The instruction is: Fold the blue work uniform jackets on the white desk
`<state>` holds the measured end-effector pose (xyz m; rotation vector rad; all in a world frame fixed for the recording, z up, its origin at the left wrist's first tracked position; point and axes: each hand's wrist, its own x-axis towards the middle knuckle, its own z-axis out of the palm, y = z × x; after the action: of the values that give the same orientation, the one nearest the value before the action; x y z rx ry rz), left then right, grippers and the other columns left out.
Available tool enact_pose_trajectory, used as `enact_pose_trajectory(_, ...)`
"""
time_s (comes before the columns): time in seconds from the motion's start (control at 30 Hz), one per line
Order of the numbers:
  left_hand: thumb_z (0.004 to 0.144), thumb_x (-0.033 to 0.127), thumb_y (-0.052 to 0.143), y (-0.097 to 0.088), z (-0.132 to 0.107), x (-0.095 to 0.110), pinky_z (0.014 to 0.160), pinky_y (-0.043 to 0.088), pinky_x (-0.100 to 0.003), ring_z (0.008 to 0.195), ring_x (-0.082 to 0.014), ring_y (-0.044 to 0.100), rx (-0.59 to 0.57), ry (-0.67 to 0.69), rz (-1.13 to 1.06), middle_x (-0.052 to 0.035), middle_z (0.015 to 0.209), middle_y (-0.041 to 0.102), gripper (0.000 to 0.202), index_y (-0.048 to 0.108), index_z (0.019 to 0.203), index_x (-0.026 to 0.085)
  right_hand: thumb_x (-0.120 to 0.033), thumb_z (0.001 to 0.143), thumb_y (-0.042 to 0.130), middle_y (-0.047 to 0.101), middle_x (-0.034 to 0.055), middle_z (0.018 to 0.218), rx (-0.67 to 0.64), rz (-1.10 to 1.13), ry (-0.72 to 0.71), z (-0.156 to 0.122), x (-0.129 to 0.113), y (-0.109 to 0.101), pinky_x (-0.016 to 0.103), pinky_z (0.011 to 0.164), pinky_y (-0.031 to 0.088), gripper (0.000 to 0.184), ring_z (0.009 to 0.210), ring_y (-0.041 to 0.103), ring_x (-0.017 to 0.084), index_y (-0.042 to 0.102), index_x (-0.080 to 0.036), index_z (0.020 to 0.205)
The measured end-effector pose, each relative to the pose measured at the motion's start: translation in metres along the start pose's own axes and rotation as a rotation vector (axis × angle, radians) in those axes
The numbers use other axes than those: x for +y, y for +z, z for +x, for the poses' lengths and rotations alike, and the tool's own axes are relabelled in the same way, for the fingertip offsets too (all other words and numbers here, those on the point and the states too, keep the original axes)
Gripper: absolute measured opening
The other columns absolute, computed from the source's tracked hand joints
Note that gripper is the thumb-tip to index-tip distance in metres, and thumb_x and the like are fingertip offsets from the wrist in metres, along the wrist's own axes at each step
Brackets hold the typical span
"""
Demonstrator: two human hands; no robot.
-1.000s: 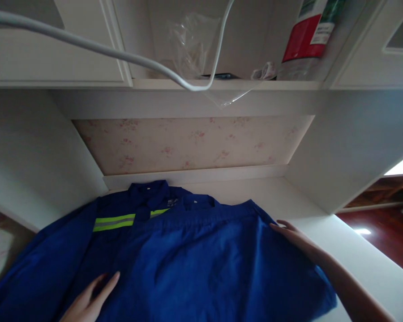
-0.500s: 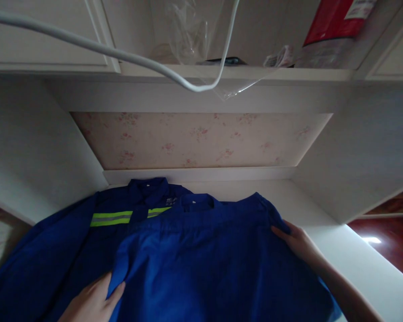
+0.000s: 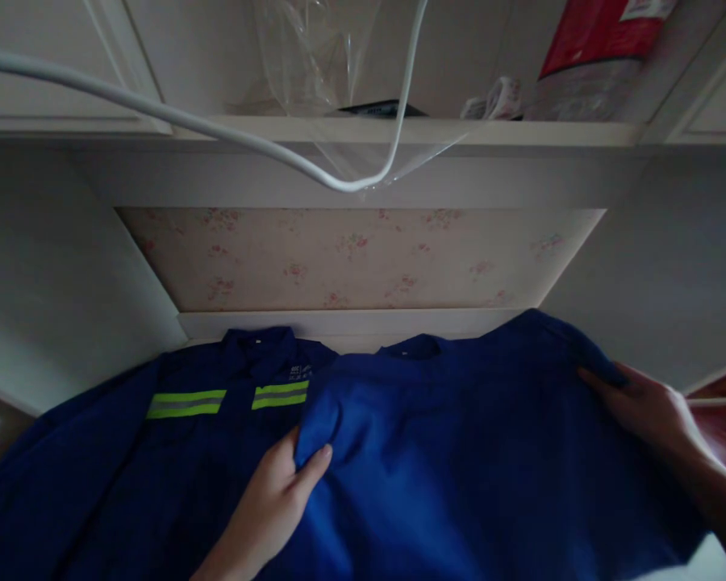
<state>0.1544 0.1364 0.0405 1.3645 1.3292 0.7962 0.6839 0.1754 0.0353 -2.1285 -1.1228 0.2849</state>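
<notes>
The left hand (image 3: 275, 492) and right hand (image 3: 647, 407) grip blue trousers (image 3: 411, 452) beside a blue jacket (image 3: 181, 460) with yellow-green stripes.

Some fingers of my left hand (image 3: 272, 496) are hiding behind the garment (image 3: 436, 452), which is covering part of the jacket (image 3: 185, 452). My view's bottom edge is cutting both off, and the jacket's print (image 3: 300, 372) is looking too small to read.

Dim white cabinetry (image 3: 54, 242) around a pink-flowered wall (image 3: 363, 262), an open shelf (image 3: 550, 133) above, reddish floor (image 3: 723, 436) at far right
</notes>
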Motion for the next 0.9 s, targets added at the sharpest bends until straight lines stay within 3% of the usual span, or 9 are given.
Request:
enact_pose_trajectory(0.1,0.086,0.05,0.06,0.037,0.033,0.01,0.109,0.041,-0.04,0.134,-0.0288,0.046,-0.165,0.04,-0.287,-0.0117,0.143,0.053,0.064,0.047,0.139,0.017,-0.05,0.08,0.063,0.042,0.0269,0.146,0.33,-0.3,-0.098,0.029,-0.019,-0.018,0.068,0.1,0.031,0.069,0.133,0.034,0.051,0.048,-0.02,0.14)
enact_pose_trajectory(0.17,0.086,0.049,0.06,0.051,0.04,0.0,0.111,0.038,-0.039,0.141,-0.0266,0.035,-0.204,0.052,-0.357,-0.0144,0.153,0.038,0.073,0.034,0.146,0.017,-0.051,0.078,0.066,0.024,0.0235,0.156,0.335,-0.258,-0.167,0.028,-0.028,-0.015,0.07,0.106,0.017,0.085,0.139,0.02,0.052,0.031,-0.021,0.15)
enact_pose_trajectory(0.23,0.087,0.049,0.059,0.055,0.035,-0.021,0.112,0.037,-0.039,0.142,-0.0256,0.033,-0.162,0.037,-0.288,-0.016,0.155,0.035,0.071,0.034,0.145,0.018,-0.054,0.079,0.063,0.042,0.0213,0.147,0.164,-0.187,-0.256,0.006,-0.028,0.001,0.063,0.108,0.024,0.074,0.134,0.036,0.048,0.046,-0.02,0.142)
enact_pose_trajectory(0.3,0.088,0.049,0.055,0.051,0.019,-0.046,0.111,0.039,-0.04,0.137,-0.0265,0.042,-0.096,0.036,-0.115,-0.0159,0.148,0.046,0.058,0.045,0.137,0.02,-0.056,0.08,0.059,0.069,0.0161,0.114,-0.136,-0.098,-0.27,-0.036,-0.017,0.027,0.048,0.093,0.047,0.052,0.105,0.064,0.037,0.067,-0.018,0.115)
enact_pose_trajectory(0.37,0.089,0.048,0.054,0.044,-0.001,-0.073,0.109,0.042,-0.041,0.128,-0.0277,0.052,-0.013,0.066,0.111,-0.0142,0.137,0.056,0.046,0.056,0.126,0.022,-0.058,0.083,0.053,0.074,0.0106,0.088,-0.541,0.082,-0.211,-0.089,0.001,0.057,0.039,0.072,0.055,0.046,0.077,0.069,0.029,0.072,-0.019,0.098)
enact_pose_trajectory(0.43,0.087,0.047,0.055,0.038,-0.019,-0.097,0.106,0.045,-0.04,0.121,-0.0278,0.057,0.057,0.1,0.293,-0.0121,0.13,0.061,0.04,0.061,0.119,0.023,-0.054,0.087,0.052,0.074,0.0071,0.094,-0.723,0.056,-0.282,-0.142,0.019,0.083,0.036,0.074,0.054,0.039,0.082,0.068,0.026,0.071,-0.023,0.101)
enact_pose_trajectory(0.6,0.088,0.04,0.052,0.038,-0.045,-0.122,0.1,0.049,-0.036,0.113,-0.0235,0.062,0.053,0.135,0.431,-0.0092,0.121,0.066,0.036,0.062,0.118,0.023,-0.045,0.079,0.064,0.056,0.0116,0.136,-0.417,-0.356,-0.506,-0.212,0.023,0.12,0.05,0.096,0.044,0.055,0.12,0.053,0.037,0.058,-0.027,0.13)
enact_pose_trajectory(0.77,0.089,0.04,0.051,0.048,-0.047,-0.101,0.09,0.054,-0.036,0.104,-0.0221,0.064,-0.047,0.139,0.329,-0.0106,0.123,0.062,0.039,0.056,0.123,0.021,-0.01,0.086,0.042,0.067,0.0088,0.1,-0.448,-0.52,-0.703,-0.209,-0.017,0.125,0.039,0.08,0.045,0.031,0.09,0.063,0.025,0.068,-0.023,0.096)
enact_pose_trajectory(0.9,0.087,0.041,0.055,0.057,-0.042,-0.091,0.101,0.047,-0.041,0.118,-0.0257,0.056,-0.047,0.166,0.264,-0.013,0.136,0.051,0.051,0.048,0.133,0.02,-0.015,0.094,0.034,0.061,0.0074,0.086,-0.44,-0.307,-0.691,-0.21,-0.061,0.112,0.034,0.073,0.047,0.028,0.079,0.06,0.021,0.06,-0.02,0.086)
